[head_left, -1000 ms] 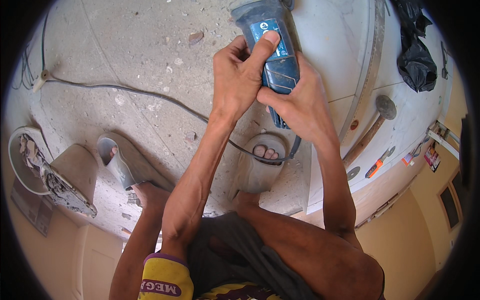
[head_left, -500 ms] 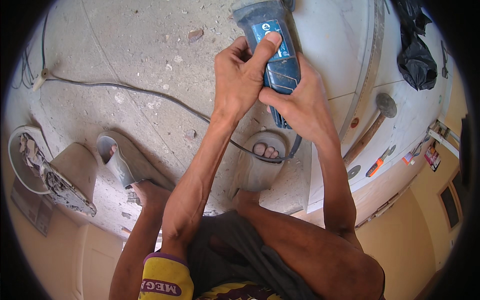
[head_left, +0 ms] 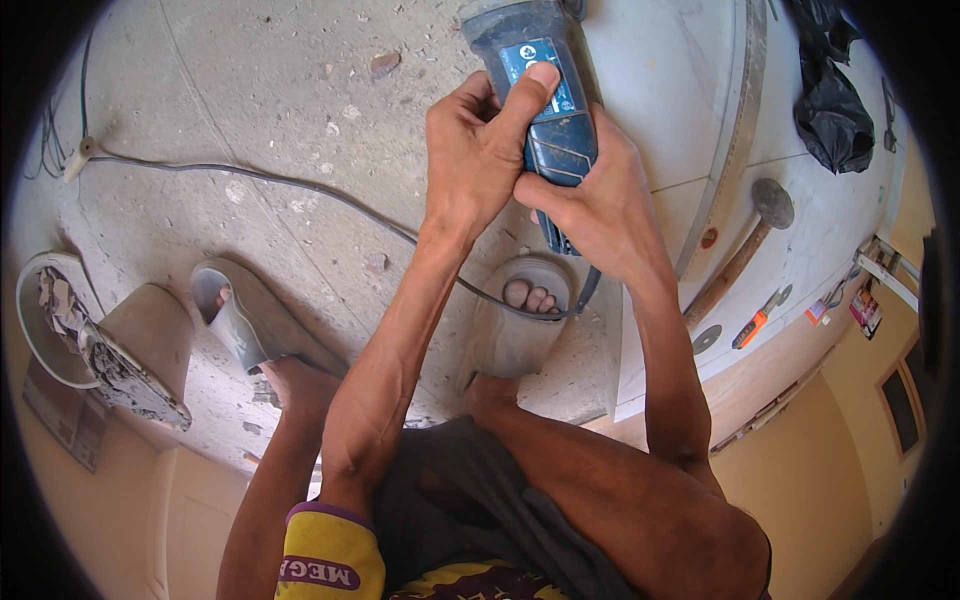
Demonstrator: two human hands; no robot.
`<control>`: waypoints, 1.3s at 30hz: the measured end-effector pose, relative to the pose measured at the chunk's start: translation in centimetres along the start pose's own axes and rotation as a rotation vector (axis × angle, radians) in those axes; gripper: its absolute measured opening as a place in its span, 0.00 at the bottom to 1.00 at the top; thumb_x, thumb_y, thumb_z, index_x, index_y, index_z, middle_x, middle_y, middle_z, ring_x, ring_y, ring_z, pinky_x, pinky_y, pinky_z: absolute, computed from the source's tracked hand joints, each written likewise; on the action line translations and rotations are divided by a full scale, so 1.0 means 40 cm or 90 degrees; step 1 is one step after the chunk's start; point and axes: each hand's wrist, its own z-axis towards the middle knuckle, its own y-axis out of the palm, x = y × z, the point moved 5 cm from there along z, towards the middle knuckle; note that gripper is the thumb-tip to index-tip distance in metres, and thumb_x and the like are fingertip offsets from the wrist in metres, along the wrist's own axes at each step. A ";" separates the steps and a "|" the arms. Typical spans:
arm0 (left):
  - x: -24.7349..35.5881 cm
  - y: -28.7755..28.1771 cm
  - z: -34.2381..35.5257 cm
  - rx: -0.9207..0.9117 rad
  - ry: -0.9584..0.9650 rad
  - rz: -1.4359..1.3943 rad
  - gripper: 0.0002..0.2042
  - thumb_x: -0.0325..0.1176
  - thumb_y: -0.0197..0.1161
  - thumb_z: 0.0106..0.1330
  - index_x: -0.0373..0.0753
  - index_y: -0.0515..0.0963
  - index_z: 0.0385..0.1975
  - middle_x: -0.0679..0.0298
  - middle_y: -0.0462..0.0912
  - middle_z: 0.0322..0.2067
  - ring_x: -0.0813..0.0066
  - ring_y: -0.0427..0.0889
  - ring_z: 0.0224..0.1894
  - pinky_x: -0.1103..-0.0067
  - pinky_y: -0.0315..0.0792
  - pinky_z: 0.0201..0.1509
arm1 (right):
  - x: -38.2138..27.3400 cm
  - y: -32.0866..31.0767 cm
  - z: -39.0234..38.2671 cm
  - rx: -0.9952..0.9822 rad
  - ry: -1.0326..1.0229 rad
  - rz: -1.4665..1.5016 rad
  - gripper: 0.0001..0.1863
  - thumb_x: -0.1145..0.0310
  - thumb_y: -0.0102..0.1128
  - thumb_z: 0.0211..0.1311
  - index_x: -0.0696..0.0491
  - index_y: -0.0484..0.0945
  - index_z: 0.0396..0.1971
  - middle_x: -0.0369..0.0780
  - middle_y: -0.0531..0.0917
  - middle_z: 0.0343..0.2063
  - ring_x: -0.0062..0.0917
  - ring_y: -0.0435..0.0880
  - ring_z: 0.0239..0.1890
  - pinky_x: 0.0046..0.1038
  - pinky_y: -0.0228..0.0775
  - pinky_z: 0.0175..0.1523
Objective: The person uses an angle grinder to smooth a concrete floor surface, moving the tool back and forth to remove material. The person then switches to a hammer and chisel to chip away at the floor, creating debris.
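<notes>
At the top centre, a dusty blue power tool (head_left: 561, 140) with a dark grey head is held in both hands. My left hand (head_left: 480, 150) wraps round its left side, thumb pressed on the light-blue label. My right hand (head_left: 600, 200) grips the lower body, thumb crossing beneath my left. The tool's black cord (head_left: 337, 198) loops over my right sandal (head_left: 510, 343) and runs left to a beige connector (head_left: 79, 156) on the dusty concrete floor (head_left: 270, 100).
My left sandal (head_left: 255, 315) is beside white buckets (head_left: 153, 335) holding rubble. At right on white slabs (head_left: 680, 80) lie a long straight bar (head_left: 729, 153), a mallet (head_left: 772, 203), an orange-handled tool (head_left: 749, 330), metal discs (head_left: 706, 340) and a black plastic bag (head_left: 838, 125).
The view has shifted very slightly, with the surroundings a few pixels higher. My hands and the tool hold nearly the same grip and position.
</notes>
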 end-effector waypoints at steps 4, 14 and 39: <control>-0.005 0.000 -0.002 0.002 0.000 -0.008 0.28 0.55 0.78 0.76 0.27 0.90 0.43 0.61 0.89 0.29 0.80 0.85 0.30 0.79 0.80 0.35 | 0.008 0.001 0.002 -0.003 0.003 -0.003 0.35 0.59 0.85 0.52 0.65 0.80 0.54 0.51 0.90 0.40 0.38 0.93 0.40 0.40 0.87 0.49; -0.018 0.003 -0.011 0.002 0.000 -0.009 0.28 0.55 0.78 0.75 0.28 0.90 0.41 0.63 0.88 0.28 0.81 0.83 0.29 0.79 0.78 0.34 | 0.015 0.000 -0.010 0.001 0.000 0.011 0.35 0.59 0.85 0.52 0.65 0.80 0.55 0.51 0.90 0.41 0.38 0.93 0.42 0.40 0.87 0.50; -0.034 0.007 -0.036 0.002 -0.015 -0.004 0.28 0.56 0.78 0.75 0.27 0.90 0.41 0.62 0.89 0.29 0.81 0.84 0.29 0.78 0.79 0.34 | 0.043 0.003 -0.030 -0.010 0.015 0.019 0.34 0.59 0.85 0.53 0.63 0.80 0.55 0.49 0.90 0.42 0.36 0.92 0.43 0.40 0.86 0.52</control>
